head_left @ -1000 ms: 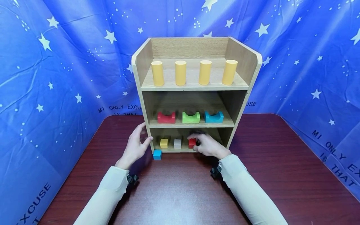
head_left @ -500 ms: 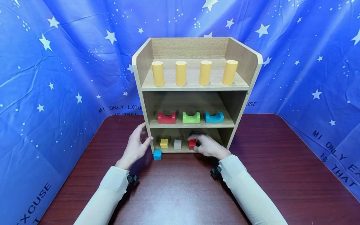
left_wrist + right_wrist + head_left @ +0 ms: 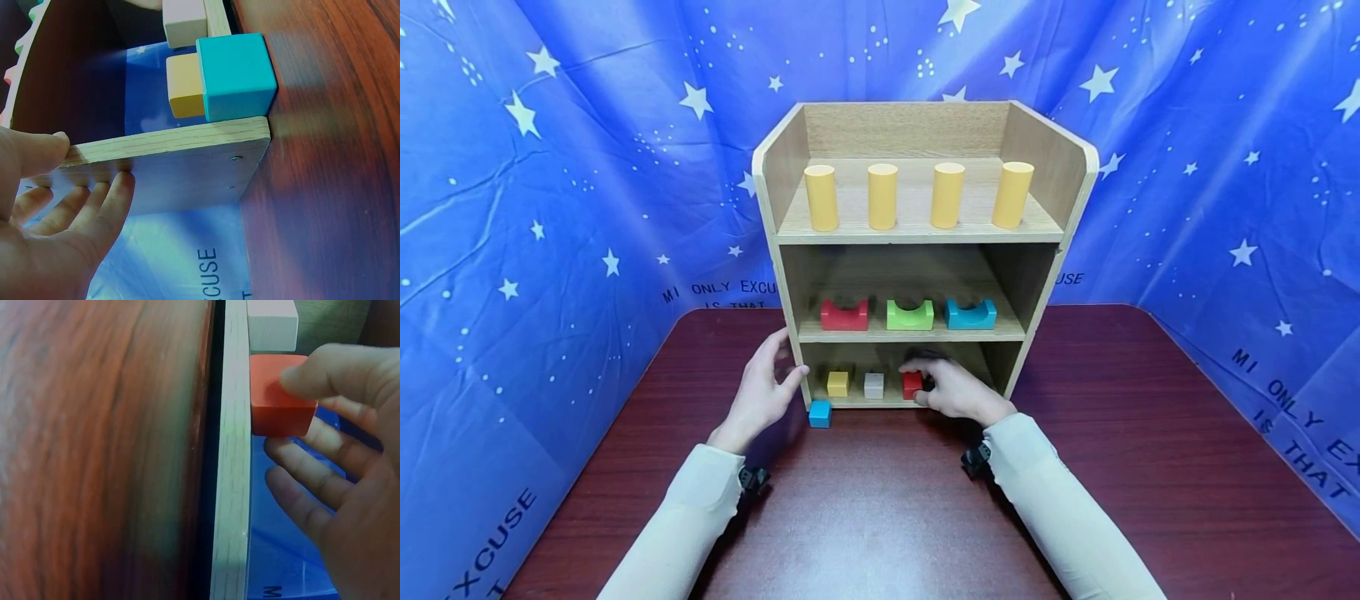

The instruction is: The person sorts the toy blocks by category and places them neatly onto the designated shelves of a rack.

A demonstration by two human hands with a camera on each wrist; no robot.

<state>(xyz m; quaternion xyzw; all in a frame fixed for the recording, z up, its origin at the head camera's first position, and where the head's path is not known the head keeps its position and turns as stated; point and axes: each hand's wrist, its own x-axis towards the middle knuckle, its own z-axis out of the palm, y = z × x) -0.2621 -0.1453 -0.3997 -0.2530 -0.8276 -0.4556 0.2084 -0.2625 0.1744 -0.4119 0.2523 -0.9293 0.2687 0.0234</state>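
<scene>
My right hand [image 3: 958,390] pinches a red block [image 3: 281,387] on the bottom level of a small wooden shelf [image 3: 917,238]. In the right wrist view the thumb lies on the block, with fingers behind and beside it. At the shelf's left side panel [image 3: 187,140], my left hand [image 3: 762,392] holds the panel's edge, thumb at the front and fingers against the outer face. A blue block [image 3: 820,414] sits in front of the shelf's lower left corner. A yellow block [image 3: 838,384] and a white block [image 3: 874,386] stand on the bottom level, left of the red one.
Red [image 3: 844,316], green [image 3: 910,316] and blue [image 3: 971,315] arch-shaped blocks line the middle level. Several yellow cylinders [image 3: 882,197] stand upright on the top level. The shelf stands on a dark red wooden table [image 3: 880,517], before a blue starry curtain [image 3: 625,125].
</scene>
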